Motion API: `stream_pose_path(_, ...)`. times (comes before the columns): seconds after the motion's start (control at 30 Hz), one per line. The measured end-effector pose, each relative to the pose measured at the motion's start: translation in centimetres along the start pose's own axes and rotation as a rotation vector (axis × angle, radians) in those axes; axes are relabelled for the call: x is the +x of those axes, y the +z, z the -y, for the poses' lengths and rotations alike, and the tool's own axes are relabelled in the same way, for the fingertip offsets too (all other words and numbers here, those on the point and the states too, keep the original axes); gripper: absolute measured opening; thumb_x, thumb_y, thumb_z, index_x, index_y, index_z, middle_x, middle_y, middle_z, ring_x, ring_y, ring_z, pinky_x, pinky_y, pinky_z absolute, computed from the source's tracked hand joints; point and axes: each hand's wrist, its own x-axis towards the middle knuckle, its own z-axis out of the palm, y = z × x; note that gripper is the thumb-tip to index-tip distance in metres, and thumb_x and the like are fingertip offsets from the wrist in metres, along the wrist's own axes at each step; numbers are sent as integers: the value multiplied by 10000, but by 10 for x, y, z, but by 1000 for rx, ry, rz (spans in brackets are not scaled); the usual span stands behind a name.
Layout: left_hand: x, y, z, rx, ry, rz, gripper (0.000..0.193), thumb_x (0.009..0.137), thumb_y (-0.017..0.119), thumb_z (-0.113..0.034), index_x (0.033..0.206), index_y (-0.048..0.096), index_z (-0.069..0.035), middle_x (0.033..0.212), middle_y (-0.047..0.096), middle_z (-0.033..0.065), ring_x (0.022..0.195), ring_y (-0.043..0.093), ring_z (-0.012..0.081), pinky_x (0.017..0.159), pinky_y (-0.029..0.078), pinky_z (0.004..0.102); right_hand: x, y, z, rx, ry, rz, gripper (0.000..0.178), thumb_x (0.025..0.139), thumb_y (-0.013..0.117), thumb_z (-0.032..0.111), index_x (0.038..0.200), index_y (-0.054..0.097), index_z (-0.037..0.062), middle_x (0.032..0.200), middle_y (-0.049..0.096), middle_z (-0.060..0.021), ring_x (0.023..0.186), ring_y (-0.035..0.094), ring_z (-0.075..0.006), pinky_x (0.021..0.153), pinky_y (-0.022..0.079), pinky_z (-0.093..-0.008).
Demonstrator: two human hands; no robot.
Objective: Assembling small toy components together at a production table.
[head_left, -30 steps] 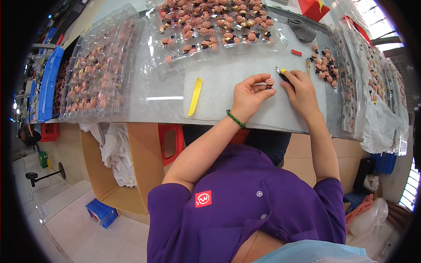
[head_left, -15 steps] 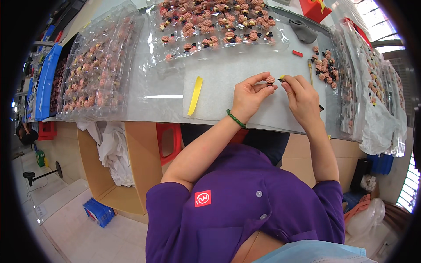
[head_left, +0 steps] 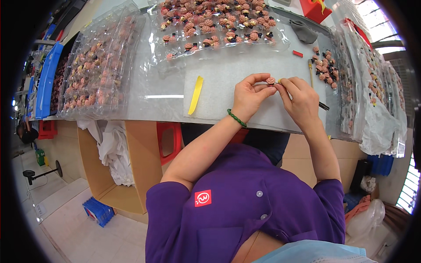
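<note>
A small pink, bumpy-topped figurine (head_left: 270,81) is pinched between the thumb and fingers of my left hand (head_left: 249,97), above the white sheet (head_left: 219,83). Close against its right side is my right hand (head_left: 301,98), with thumb and fingers pressed together. A thin dark tool (head_left: 324,106) seems to run through that grip; its end shows beyond the hand, and most of it is hidden. A bit of yellow (head_left: 280,81) shows at my right fingertips, too small to name. On the sheet left of my hands lies a yellow strip (head_left: 195,95).
Clear blister trays (head_left: 219,26) of similar figurines lie at the back, with more stacked left (head_left: 98,70) and right (head_left: 372,79). Loose figurines (head_left: 325,68), a thin stick (head_left: 311,72), a red block (head_left: 297,54) and a grey cloth (head_left: 303,31) lie right. A cardboard box (head_left: 144,162) stands below the table.
My right hand has moved slightly left, so its fingertips now meet the figurine. The dark tip seen between them is now mostly covered. My left hand stays nearly still.
</note>
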Motion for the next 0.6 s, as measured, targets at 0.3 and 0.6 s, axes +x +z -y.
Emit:
stream_pose_path(0.3, 0, 1, 0, -14, -9, -15, 343, 752, 638, 69, 1068, 504, 70, 996, 596, 137, 875, 618, 170, 778, 527, 255, 1, 0, 2, -21, -15, -2, 83, 746, 657, 122, 798, 624, 67, 726, 592, -37, 624, 573, -204, 521, 433, -312)
stream_pose_path(0.6, 0, 0, 2, 11, 4, -17, 330, 746, 644, 73, 1048, 512, 65, 982, 598, 132, 866, 619, 162, 768, 525, 248, 2, 1, 2, -27, -24, -2, 80, 746, 659, 127, 790, 623, 72, 711, 584, -32, 612, 568, -199, 514, 430, -313)
